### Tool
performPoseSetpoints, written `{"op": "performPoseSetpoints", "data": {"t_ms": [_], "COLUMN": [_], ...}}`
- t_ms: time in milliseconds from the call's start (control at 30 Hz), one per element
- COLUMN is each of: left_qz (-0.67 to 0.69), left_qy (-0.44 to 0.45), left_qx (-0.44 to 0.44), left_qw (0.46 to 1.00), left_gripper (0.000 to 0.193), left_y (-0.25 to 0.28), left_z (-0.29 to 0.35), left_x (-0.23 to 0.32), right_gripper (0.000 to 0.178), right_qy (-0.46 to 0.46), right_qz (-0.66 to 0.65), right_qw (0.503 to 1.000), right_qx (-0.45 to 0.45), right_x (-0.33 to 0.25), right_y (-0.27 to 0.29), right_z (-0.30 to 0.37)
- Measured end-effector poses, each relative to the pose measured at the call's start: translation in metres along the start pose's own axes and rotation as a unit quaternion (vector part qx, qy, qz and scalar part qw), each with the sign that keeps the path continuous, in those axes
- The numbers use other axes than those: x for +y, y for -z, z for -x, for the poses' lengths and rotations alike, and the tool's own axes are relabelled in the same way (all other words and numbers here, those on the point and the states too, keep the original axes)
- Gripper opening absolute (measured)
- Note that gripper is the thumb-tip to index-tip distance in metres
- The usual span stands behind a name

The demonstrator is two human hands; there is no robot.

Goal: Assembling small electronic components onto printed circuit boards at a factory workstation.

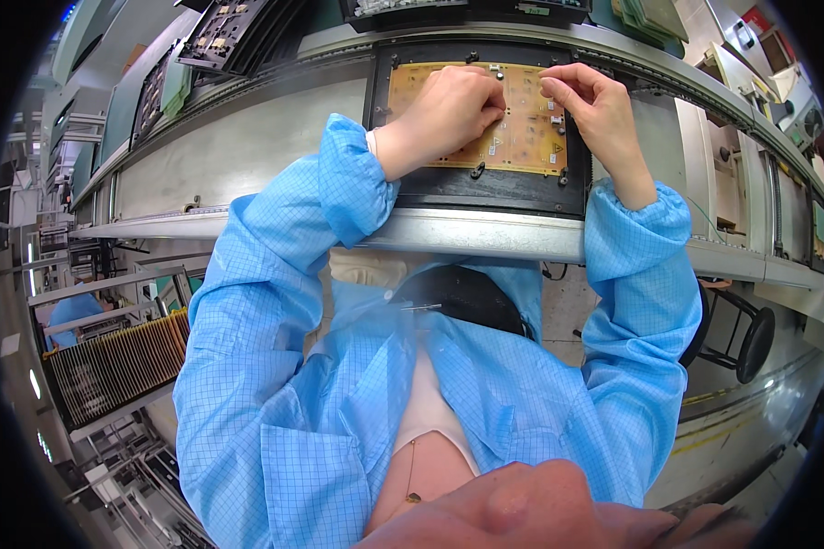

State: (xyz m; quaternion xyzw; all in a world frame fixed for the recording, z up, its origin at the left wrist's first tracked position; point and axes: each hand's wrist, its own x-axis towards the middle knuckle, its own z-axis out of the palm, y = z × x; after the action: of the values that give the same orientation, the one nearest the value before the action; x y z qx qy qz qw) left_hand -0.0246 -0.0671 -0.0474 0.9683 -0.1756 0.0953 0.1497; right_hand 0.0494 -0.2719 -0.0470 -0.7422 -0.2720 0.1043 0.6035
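Nearest my camera, part of the wearer's head (513,503) crosses the lower edge of the view. Beyond it is a blue grid-patterned work coat (311,467), its gathered cuffs ending at both wrists.

Workpiece position: one yellow-brown printed circuit board (522,137) lies flat in a black carrier frame (531,190), with dark clips (478,171) along its edges. The carrier sits on the conveyor line, just behind the metal front rail (485,231).

Left hand (458,105): over the middle of the board, back of the hand toward me, fingers curled inward. I cannot tell whether they are closed on a part, as the knuckles cover the tips.

Right hand (595,105): at the board's right rear area, thumb and index finger brought close together. My fisheye view is too coarse there to confirm contact between the tips or a small component between them.

Progress: I judge seating and clipping of the board to be done. A white component (495,68) at the rear edge and another white part (557,120) near the right edge appear to be in place. Much of the exposed surface shows only markings and flat areas, so I assess population as partial, with hand placement in hand. Areas under the left hand cannot be inspected. A black component tray (224,41) stands at left rear.
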Motion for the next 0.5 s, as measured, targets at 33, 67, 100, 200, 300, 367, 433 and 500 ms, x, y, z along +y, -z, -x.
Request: {"op": "performPoseSetpoints", "data": {"t_ms": [33,67,100,200,300,367,433,500], "left_qz": [0.005,0.004,0.021,0.077,0.097,0.033,-0.109,-0.211], "left_qy": [0.012,0.013,0.023,0.015,0.033,0.020,0.035,0.094], "left_qx": [0.004,0.005,0.003,0.032,0.098,0.220,0.277,0.164], "left_qw": [1.000,1.000,1.000,0.996,0.990,0.975,0.954,0.959], "left_gripper": [0.010,0.010,0.009,0.009,0.009,0.011,0.008,0.012], "left_y": [0.001,0.001,0.003,0.002,0.016,0.033,0.045,0.050], "left_z": [0.001,0.001,0.000,0.004,-0.005,-0.017,-0.033,-0.050], "left_x": [0.002,0.003,0.002,0.003,-0.018,-0.051,-0.093,-0.124], "right_gripper": [0.018,0.018,0.018,0.018,0.020,0.020,0.024,0.025], "right_qy": [-0.002,-0.003,0.001,0.001,-0.024,-0.028,-0.050,-0.068], "right_qz": [0.004,0.007,0.008,-0.008,-0.040,-0.041,-0.053,-0.073], "right_qw": [1.000,1.000,1.000,1.000,0.999,0.999,0.997,0.995], "right_qx": [-0.001,-0.002,-0.004,-0.007,0.011,0.000,-0.018,-0.022], "right_x": [0.000,-0.001,-0.001,0.002,0.004,0.004,0.005,0.001], "right_y": [0.000,-0.001,-0.001,0.000,0.007,0.009,0.009,0.008], "right_z": [0.000,-0.001,-0.002,-0.001,0.002,0.004,0.004,0.007]}}
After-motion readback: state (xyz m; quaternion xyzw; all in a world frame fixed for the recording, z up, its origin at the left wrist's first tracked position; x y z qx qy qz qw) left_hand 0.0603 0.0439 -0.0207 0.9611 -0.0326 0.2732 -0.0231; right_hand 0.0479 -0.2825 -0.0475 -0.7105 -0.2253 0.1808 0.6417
